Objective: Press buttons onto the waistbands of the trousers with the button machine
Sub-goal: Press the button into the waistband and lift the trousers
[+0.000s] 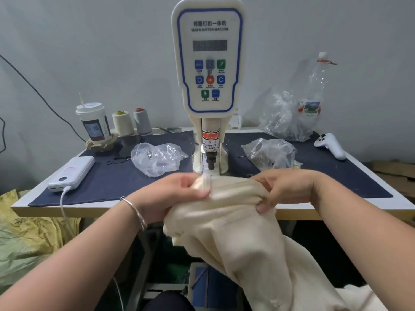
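The cream servo button machine (207, 63) stands upright at the table's middle, its dark press head (211, 161) hanging just above the near edge. Cream trousers (235, 239) hang from the table edge down toward my lap. My left hand (177, 194) pinches the waistband (233, 190) at its left end, directly in front of the press head. My right hand (285, 189) grips the bunched waistband on the right, thumb tucked under the cloth. The waistband's left tip looks blurred.
A dark blue mat (116, 176) covers the table. On it lie two clear plastic bags (157, 158) of small parts, a white power bank (71, 173) with cable, a cup (94, 124), two thread cones (131, 122), a white controller (330, 145) and a plastic bottle (314, 90).
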Available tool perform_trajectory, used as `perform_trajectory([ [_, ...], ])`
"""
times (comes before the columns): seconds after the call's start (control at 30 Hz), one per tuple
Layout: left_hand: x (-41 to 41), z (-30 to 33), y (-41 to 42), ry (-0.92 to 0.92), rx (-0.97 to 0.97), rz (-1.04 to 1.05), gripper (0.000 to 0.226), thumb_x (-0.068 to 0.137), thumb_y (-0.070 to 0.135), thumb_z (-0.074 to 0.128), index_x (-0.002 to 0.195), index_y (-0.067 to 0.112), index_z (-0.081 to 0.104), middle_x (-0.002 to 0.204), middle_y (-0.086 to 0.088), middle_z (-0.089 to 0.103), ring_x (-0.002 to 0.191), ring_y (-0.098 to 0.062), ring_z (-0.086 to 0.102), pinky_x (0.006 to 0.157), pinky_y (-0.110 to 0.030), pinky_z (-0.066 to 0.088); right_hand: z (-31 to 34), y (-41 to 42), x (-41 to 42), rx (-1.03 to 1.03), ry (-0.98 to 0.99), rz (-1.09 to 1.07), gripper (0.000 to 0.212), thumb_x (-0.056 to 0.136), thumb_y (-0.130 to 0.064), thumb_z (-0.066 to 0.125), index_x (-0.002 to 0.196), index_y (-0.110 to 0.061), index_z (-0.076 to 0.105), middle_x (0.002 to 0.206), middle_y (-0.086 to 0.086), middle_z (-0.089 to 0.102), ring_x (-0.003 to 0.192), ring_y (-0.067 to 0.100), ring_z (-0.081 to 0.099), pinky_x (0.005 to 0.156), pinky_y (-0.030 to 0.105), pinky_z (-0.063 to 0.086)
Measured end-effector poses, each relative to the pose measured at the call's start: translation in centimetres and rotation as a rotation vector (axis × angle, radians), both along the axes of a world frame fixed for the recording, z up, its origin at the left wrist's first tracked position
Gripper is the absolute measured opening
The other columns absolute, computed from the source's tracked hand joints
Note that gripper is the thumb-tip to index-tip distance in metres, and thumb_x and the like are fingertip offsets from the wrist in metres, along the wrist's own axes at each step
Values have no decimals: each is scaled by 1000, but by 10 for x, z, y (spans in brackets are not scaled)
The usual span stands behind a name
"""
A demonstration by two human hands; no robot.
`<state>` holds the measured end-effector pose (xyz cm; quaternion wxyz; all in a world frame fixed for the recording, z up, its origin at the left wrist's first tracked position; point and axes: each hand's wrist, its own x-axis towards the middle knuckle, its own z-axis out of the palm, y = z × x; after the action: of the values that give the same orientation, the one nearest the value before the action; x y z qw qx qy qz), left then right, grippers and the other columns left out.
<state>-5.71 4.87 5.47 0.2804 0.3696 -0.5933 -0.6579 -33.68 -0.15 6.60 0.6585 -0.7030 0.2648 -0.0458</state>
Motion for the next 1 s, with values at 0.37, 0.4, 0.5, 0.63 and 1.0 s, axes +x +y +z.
perform_trajectory([
  [0.37, 17, -48, -9, 240, 192, 61, 43, 88, 26, 66, 124, 2, 63, 121, -20, 65, 104, -30, 66, 86, -36, 54, -42, -30, 5, 291, -204, -494, 39, 84, -16, 68, 119, 2, 63, 113, 19, 68, 97, 26, 69, 78, 33, 56],
  [0.4, 14, -52, -11, 273, 207, 150, 46, 89, 27, 64, 126, 1, 62, 124, -23, 63, 107, -32, 65, 87, -39, 53, -41, -33, 9, 292, -185, -553, 35, 83, -15, 66, 113, 2, 66, 107, 19, 70, 91, 25, 71, 73, 32, 58],
  [0.5, 1, -61, -20, 263, 242, 427, 44, 91, 30, 62, 121, -1, 64, 119, -24, 65, 107, -34, 65, 90, -43, 53, -33, -37, 23, 364, -100, -675, 31, 80, -16, 66, 105, 2, 68, 94, 17, 72, 79, 25, 71, 73, 37, 60],
  [0.63, -15, -60, -37, 144, 220, 706, 33, 99, 29, 53, 111, 2, 68, 103, -16, 74, 91, -24, 71, 82, -37, 55, -22, -42, 43, 429, 11, -827, 26, 89, -17, 65, 109, -1, 65, 91, 17, 68, 81, 28, 64, 84, 43, 52],
  [1.0, -15, -55, -62, -182, -138, 822, 29, 99, 37, 52, 93, 19, 74, 92, -4, 76, 84, -20, 69, 76, -31, 55, -34, -54, 55, -28, -114, -964, 24, 92, -21, 64, 94, 2, 69, 82, 14, 70, 77, 24, 64, 75, 35, 52],
])
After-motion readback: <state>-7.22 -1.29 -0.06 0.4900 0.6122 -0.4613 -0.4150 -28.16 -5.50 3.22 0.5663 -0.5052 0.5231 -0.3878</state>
